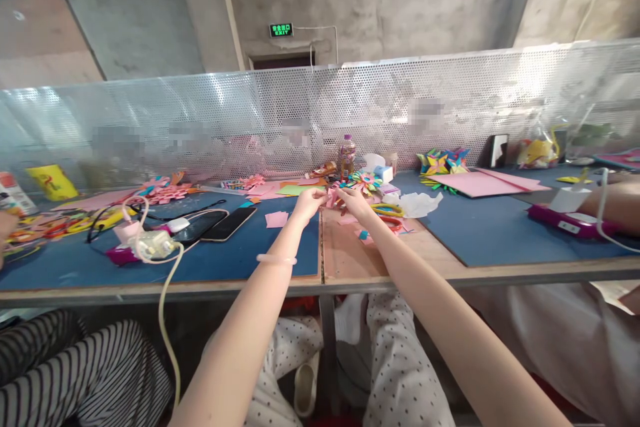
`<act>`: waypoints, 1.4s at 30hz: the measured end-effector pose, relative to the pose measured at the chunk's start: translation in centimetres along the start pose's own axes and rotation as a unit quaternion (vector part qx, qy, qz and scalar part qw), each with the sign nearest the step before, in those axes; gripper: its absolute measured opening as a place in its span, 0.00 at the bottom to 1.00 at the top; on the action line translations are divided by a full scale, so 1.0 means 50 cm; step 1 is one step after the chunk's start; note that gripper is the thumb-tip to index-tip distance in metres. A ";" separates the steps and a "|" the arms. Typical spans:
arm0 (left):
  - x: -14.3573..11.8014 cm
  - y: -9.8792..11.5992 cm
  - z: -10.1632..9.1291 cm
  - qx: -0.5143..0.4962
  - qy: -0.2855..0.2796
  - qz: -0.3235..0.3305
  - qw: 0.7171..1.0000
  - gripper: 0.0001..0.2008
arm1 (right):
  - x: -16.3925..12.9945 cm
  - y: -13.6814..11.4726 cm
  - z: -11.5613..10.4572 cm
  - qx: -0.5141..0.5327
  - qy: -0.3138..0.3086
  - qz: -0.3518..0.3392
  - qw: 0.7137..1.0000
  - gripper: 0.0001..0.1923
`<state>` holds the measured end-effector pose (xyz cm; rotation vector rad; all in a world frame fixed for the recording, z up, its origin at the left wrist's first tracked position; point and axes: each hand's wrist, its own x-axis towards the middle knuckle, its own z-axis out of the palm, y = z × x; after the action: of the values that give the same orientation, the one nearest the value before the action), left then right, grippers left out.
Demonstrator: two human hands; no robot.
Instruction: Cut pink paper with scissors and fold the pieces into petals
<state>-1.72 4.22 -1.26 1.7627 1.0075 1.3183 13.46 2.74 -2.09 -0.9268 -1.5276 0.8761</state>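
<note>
Both my hands are together over the middle of the table, fingers pinched around a small piece of pink paper [331, 198]. My left hand [311, 203] holds its left side, though the fingertips are small and partly hidden. On the other side, my right hand [353, 203] pinches the same paper. Just behind the right hand lies a multicoloured paper flower [366, 182]. Yellow looped handles [388, 210], perhaps of scissors, are beside my right wrist. Left of my left hand sits a little stack of pink paper squares [277, 219].
A black phone [230, 223] and a power strip with cables [150, 243] lie to the left. At the back stand a purple-capped bottle [347, 155] and a perforated metal screen [200, 127]. Pink sheets [493, 181] lie right. People sit on both sides, one arm [620, 203] resting near another power strip [570, 221].
</note>
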 end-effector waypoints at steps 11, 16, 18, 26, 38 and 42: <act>-0.016 0.027 0.005 -0.037 -0.034 -0.077 0.996 0.09 | 0.003 0.003 0.001 -0.031 0.005 0.001 1.000 0.19; -0.015 0.027 0.005 -0.052 -0.004 -0.066 0.996 0.09 | 0.003 0.007 0.006 -0.015 0.009 -0.031 0.999 0.24; -0.013 0.024 0.003 -0.048 -0.005 -0.062 0.997 0.10 | 0.002 0.007 0.005 -0.022 0.011 -0.040 0.999 0.23; -0.016 0.026 -0.004 -0.094 -0.041 -0.075 0.992 0.08 | -0.015 -0.016 0.004 0.002 0.007 -0.083 0.996 0.27; -0.016 0.029 -0.007 -0.199 -0.059 -0.093 0.974 0.12 | -0.002 -0.008 -0.003 -0.034 -0.020 -0.078 0.996 0.14; -0.015 0.035 -0.005 -0.221 -0.089 -0.103 0.966 0.12 | -0.009 -0.016 -0.006 -0.038 -0.015 -0.073 0.997 0.15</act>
<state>-1.80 2.80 0.02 1.3681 0.7072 1.1264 13.70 2.00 -1.50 -0.8490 -1.6421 0.7344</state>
